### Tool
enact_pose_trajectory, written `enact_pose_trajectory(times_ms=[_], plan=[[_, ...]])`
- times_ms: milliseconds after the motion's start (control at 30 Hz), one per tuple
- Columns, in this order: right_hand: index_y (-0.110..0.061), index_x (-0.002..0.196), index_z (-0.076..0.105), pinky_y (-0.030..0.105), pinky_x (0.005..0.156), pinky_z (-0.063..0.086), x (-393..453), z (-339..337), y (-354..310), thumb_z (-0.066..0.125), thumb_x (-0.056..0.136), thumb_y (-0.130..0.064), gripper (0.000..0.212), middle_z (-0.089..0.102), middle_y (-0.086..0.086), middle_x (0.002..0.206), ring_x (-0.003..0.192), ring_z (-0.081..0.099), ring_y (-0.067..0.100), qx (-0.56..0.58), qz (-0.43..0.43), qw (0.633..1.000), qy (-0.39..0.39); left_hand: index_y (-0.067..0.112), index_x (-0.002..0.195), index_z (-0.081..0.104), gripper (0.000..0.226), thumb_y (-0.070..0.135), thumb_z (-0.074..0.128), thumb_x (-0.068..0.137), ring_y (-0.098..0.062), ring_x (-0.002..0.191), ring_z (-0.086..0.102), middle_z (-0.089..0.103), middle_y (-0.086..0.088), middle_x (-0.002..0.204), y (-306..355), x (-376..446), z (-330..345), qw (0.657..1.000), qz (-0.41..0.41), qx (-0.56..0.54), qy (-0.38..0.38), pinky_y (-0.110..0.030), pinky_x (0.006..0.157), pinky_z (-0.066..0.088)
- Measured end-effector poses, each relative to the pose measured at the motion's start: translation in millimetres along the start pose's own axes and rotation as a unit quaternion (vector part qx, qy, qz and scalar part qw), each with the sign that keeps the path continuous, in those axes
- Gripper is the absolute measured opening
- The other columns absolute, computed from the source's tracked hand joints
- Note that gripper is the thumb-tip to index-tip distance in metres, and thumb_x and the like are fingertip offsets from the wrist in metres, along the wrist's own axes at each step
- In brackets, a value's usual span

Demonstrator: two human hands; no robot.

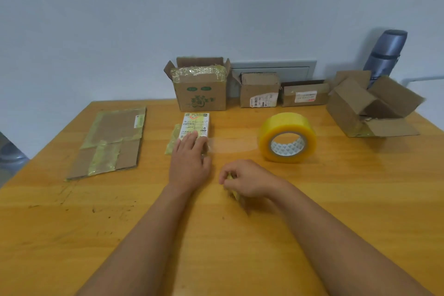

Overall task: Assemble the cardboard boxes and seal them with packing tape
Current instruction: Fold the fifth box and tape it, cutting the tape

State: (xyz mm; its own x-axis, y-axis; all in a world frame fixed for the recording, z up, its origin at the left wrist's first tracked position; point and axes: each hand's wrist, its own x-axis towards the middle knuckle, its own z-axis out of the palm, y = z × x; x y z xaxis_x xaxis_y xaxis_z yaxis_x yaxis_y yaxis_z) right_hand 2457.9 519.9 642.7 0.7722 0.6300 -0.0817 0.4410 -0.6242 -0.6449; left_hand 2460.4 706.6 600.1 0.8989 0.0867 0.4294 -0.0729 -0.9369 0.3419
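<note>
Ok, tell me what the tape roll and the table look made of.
Tape roll: glossy, translucent yellow plastic film, wound on what looks like a white printed card core. Table: wood or wood veneer, judging by the grain; lacquered orange-yellow, with dark scuffs.

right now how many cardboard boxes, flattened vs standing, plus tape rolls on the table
standing boxes: 4 — green-printed box, labelled box, low box, open box
flattened boxes: 2 — large flat, small flat
tape rolls: 1 — tape roll
total: 7
</note>
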Motion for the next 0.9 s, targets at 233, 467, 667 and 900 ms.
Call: enact_pose_trajectory(times_ms=[233,467,667,900], plan=[[-0.019,0.09,0.066,0.021,0.064,0.052,46,-35,-30,0.049,0.102,-0.018,0.021,0.071,0.002,0.078,0.07,0.068,0.011,0.371,0.0,0.895,0.25,0.021,0.115,0.067,0.042,0.028,0.045,0.08,-0.022,0.136,0.046,0.059,-0.006,0.139,-5,8,3,0.999,-0.014,-0.037,0.028,-0.038,0.113,0.023],[-0.02,0.096,0.066,0.026,0.071,0.056,95,-33,-19,0.048,0.102,-0.017,0.019,0.073,0.011,0.097,0.08,0.071,0.016,0.419,0.056,0.861,0.284,0.024,0.1,0.072,0.029,0.025,0.05,0.08,-0.015,0.129,0.05,0.065,-0.002,0.131,-5,10,2,0.995,-0.027,-0.066,0.064,-0.03,0.106,0.027],[-0.024,0.09,0.066,0.012,0.056,0.048,91,-44,3,0.052,0.099,-0.018,0.017,0.07,0.003,0.089,0.074,0.068,0.011,0.323,0.09,0.881,0.335,0.023,0.096,0.073,0.028,0.024,0.052,0.078,-0.015,0.126,0.053,0.066,0.0,0.129,-4,12,2,0.995,-0.044,-0.065,0.066,-0.028,0.104,0.027],[-0.025,0.105,0.063,0.022,0.059,0.05,85,-45,6,0.058,0.094,-0.018,0.014,0.068,0.007,0.077,0.073,0.067,0.015,0.215,0.066,0.933,0.28,0.023,0.104,0.073,0.033,0.024,0.05,0.08,-0.013,0.131,0.047,0.062,0.001,0.135,1,12,-2,0.995,-0.061,-0.067,0.043,-0.028,0.108,0.024]])
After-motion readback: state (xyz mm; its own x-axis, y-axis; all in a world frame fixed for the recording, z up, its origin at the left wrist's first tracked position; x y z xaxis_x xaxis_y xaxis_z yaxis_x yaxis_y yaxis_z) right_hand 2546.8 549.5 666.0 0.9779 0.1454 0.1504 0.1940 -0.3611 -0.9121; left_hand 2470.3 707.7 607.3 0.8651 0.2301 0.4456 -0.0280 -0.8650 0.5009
